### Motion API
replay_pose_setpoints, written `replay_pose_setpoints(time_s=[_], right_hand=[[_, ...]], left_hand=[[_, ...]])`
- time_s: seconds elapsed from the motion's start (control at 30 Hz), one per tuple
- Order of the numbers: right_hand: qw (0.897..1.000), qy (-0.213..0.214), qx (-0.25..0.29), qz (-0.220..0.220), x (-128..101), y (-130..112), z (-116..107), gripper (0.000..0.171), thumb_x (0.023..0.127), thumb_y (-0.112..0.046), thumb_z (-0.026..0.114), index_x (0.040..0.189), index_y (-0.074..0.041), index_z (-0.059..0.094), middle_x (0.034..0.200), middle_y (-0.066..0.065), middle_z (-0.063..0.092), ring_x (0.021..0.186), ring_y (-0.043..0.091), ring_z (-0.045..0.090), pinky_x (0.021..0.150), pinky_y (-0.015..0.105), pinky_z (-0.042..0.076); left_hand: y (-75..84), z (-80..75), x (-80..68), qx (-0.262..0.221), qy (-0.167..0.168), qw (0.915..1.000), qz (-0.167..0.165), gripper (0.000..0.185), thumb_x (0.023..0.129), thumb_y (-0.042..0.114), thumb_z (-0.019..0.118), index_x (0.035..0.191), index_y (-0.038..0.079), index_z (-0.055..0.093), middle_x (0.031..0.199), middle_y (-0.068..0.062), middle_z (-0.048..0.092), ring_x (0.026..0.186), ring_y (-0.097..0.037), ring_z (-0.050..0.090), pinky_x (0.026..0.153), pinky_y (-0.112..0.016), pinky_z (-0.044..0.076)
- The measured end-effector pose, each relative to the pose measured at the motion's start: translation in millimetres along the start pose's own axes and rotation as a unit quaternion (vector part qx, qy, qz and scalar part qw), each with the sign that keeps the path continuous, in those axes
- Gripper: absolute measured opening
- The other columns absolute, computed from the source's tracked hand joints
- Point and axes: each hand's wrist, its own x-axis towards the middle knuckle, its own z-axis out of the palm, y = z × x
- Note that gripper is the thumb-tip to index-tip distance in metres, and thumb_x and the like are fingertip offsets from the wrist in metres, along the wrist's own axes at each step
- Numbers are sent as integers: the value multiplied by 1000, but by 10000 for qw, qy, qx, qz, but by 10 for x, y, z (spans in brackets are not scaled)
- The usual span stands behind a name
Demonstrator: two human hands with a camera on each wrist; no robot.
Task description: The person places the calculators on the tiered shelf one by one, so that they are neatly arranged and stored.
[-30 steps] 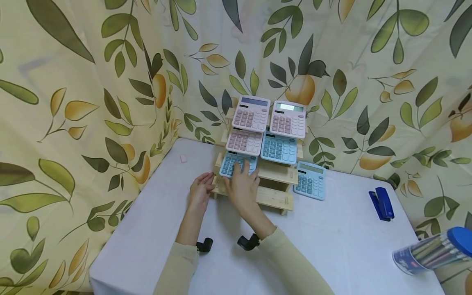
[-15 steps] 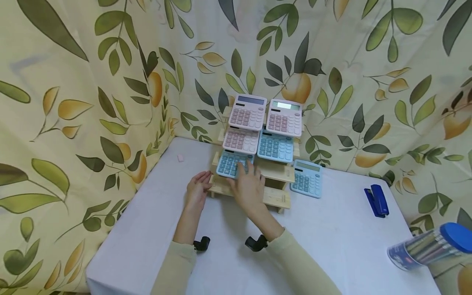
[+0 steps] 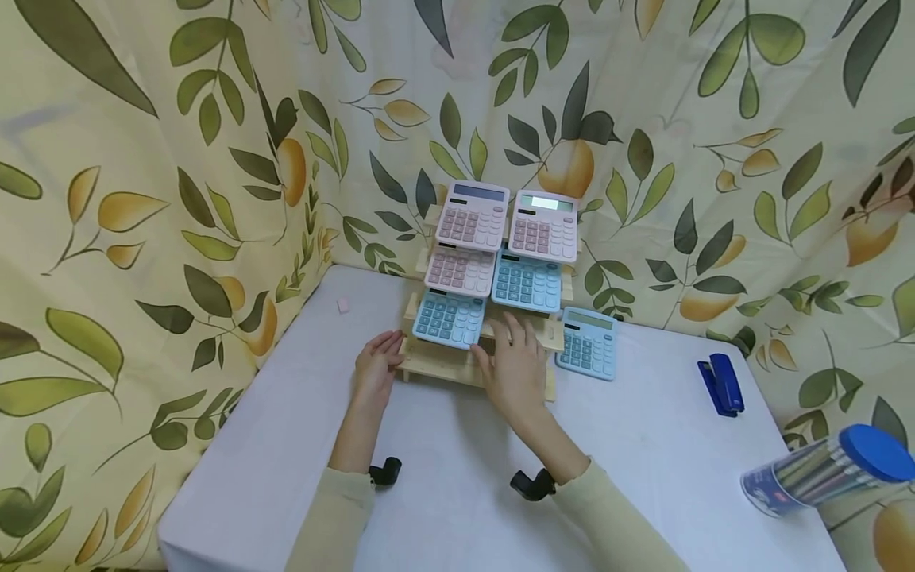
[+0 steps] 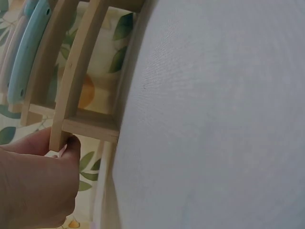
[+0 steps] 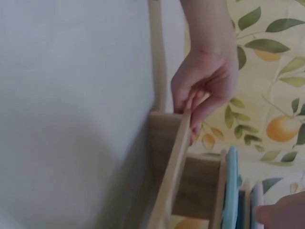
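A stepped wooden rack (image 3: 439, 364) stands on the table with calculators on its steps. My left hand (image 3: 375, 369) pinches the left end of its lowest step; in the left wrist view, the thumb and fingers of that hand (image 4: 38, 181) close on the board's end. On the step above leans a light-blue calculator (image 3: 449, 319), left of my right hand (image 3: 518, 369). The right hand is over the front of the rack with fingers loosely bent and nothing seen in its grasp. Its thumb (image 5: 283, 212) shows at the right wrist view's lower corner; whether it touches the calculator cannot be told.
Higher up the rack are pink calculators (image 3: 473, 216) and another blue calculator (image 3: 526, 282). One more blue calculator (image 3: 588, 343) leans at the rack's right. A blue stapler (image 3: 722, 384), a tub of pencils (image 3: 775, 486) and a small pink eraser (image 3: 343, 305) are on the table.
My right hand has lifted off the light-blue calculator and moved right, leaving it on its step. The left hand has stayed at the rack's left end. The head view has shifted slightly.
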Motion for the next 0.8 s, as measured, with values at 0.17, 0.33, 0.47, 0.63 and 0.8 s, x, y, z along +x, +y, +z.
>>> replay_pose_setpoints(time_s=[0.17, 0.33, 0.47, 0.63, 0.8], right_hand=[[9987, 493, 133, -49, -91, 224, -95, 53, 100, -41, 69, 136, -3, 60, 153, 21, 50, 142, 51, 43, 112, 68, 40], [9974, 714, -85, -4, -146, 474, -174, 51, 100, -38, 70, 136, -2, 61, 151, 22, 52, 140, 53, 45, 110, 73, 37], [9964, 826, -152, 77, -170, 676, -234, 49, 100, -33, 69, 136, 0, 60, 149, 23, 54, 138, 52, 47, 110, 75, 33], [9952, 968, 144, 35, -163, 918, -266, 42, 103, -22, 65, 135, 5, 60, 147, 27, 54, 136, 52, 47, 110, 73, 35], [9950, 945, 267, 158, -144, 1147, -229, 38, 105, -15, 59, 135, 7, 59, 146, 29, 54, 135, 51, 49, 106, 73, 39]], left_hand=[[6, -1, -6, 20, -21, 10000, -33, 67, 86, -30, 46, 150, -12, 35, 154, -30, 45, 147, -34, 44, 115, -32, 45], [9, 7, -8, 8, 19, 10000, -19, 66, 86, -30, 46, 148, -11, 37, 153, -29, 46, 147, -34, 45, 114, -31, 46], [12, 12, -8, -21, 26, 10000, -12, 66, 86, -30, 46, 148, -12, 36, 153, -30, 46, 147, -34, 45, 114, -30, 46], [11, 17, -5, -30, 37, 10000, 1, 66, 85, -30, 47, 148, -12, 36, 153, -30, 46, 146, -34, 45, 113, -30, 46], [11, 21, -11, -9, 55, 10000, 2, 67, 86, -30, 47, 149, -12, 36, 153, -29, 46, 146, -33, 46, 113, -29, 46]])
